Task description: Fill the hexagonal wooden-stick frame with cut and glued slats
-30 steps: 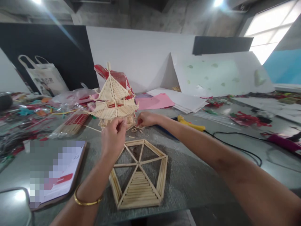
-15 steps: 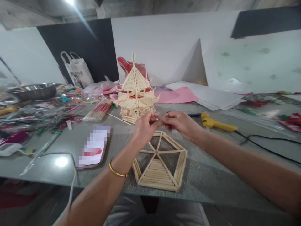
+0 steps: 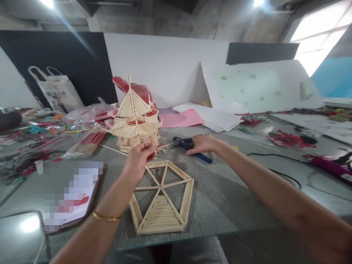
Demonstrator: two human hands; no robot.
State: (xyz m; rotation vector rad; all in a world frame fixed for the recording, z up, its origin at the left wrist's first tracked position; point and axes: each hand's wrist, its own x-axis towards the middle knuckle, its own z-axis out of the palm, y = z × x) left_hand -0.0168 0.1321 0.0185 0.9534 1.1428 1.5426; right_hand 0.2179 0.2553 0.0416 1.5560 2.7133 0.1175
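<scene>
My left hand (image 3: 141, 157) is closed in a pinch above the far left edge of a six-sided frame of wooden sticks (image 3: 189, 198); what its fingertips hold is too small to make out. That frame lies flat, with spokes meeting at its centre and the near section filled with sticks. To the right, my right hand (image 3: 205, 143) reaches low over the table, thumb and fingers apart, beside blue-handled pliers (image 3: 203, 158). Behind this hand, a yellow glue gun (image 3: 234, 147) is mostly hidden. Past my left hand stands a tiered stick pagoda (image 3: 134, 126).
At the left lie a phone (image 3: 79, 201) and a packet of sticks (image 3: 86, 143). Pink paper (image 3: 181, 118) and white sheets (image 3: 220, 119) are at the back. A black cable (image 3: 283, 172) runs across the right side, near a purple tool (image 3: 331, 168).
My hands have parted. The right one has left the left one's fingertips and moved right to the pliers and glue gun; the left stays pinched. The view has swung right.
</scene>
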